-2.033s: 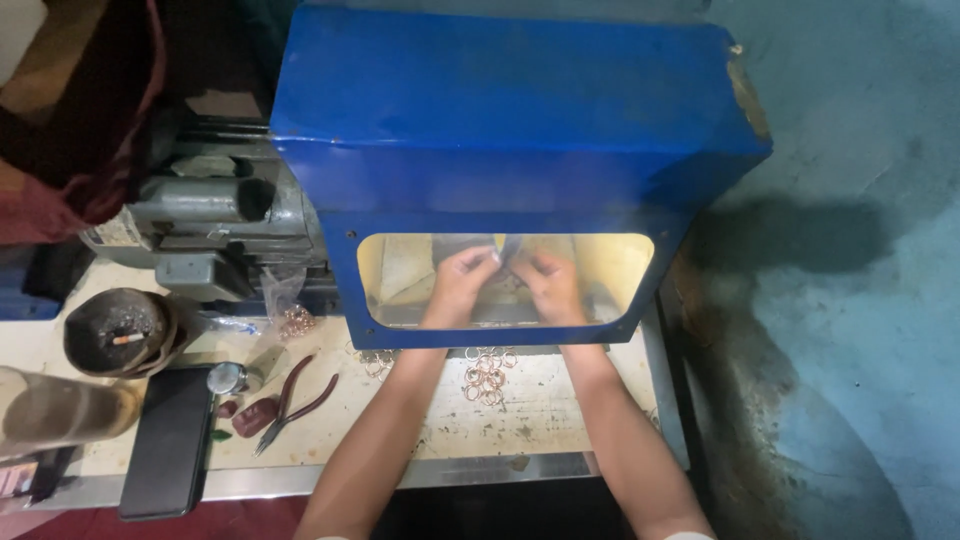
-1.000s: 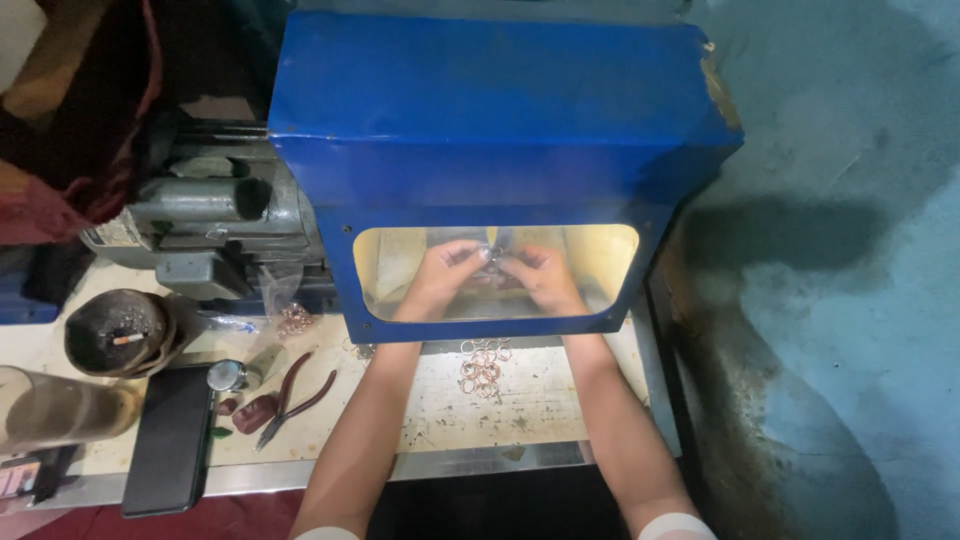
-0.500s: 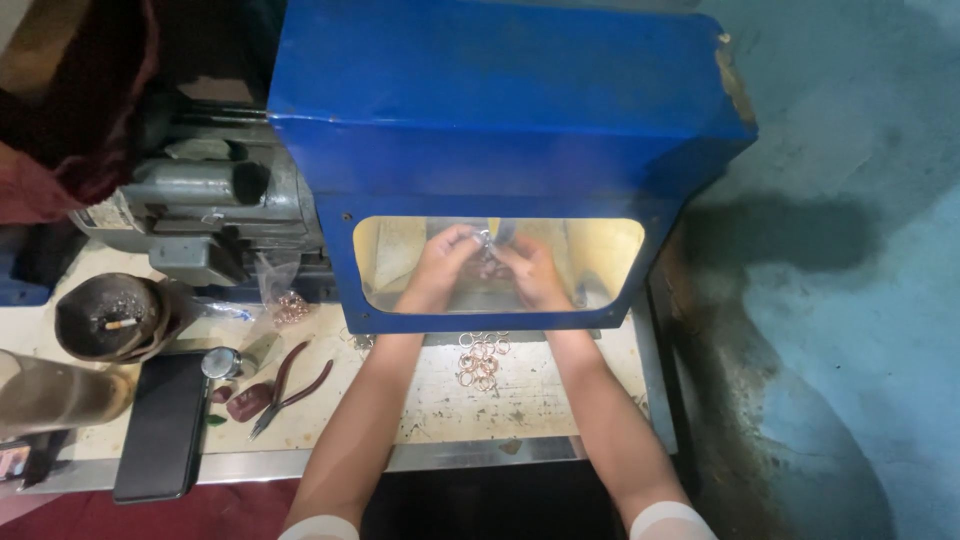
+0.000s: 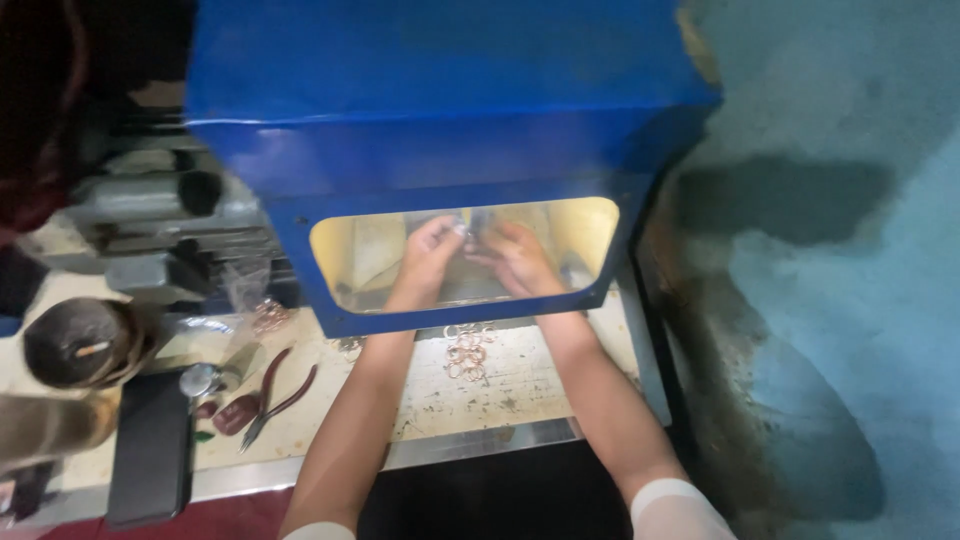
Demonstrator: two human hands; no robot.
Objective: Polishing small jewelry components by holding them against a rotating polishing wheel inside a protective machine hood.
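Left hand (image 4: 428,250) has stayed inside the blue hood (image 4: 450,120), fingertips meeting right hand (image 4: 515,262).

Dim, motion-blurred view; warm light glows inside the hood (image 4: 450,110).

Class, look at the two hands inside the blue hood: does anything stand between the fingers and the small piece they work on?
Nothing visible does. Both the left hand and right hand reach under the blue hood, fingers meeting on a small object too blurred to name. The clear window only lies between camera and hands.
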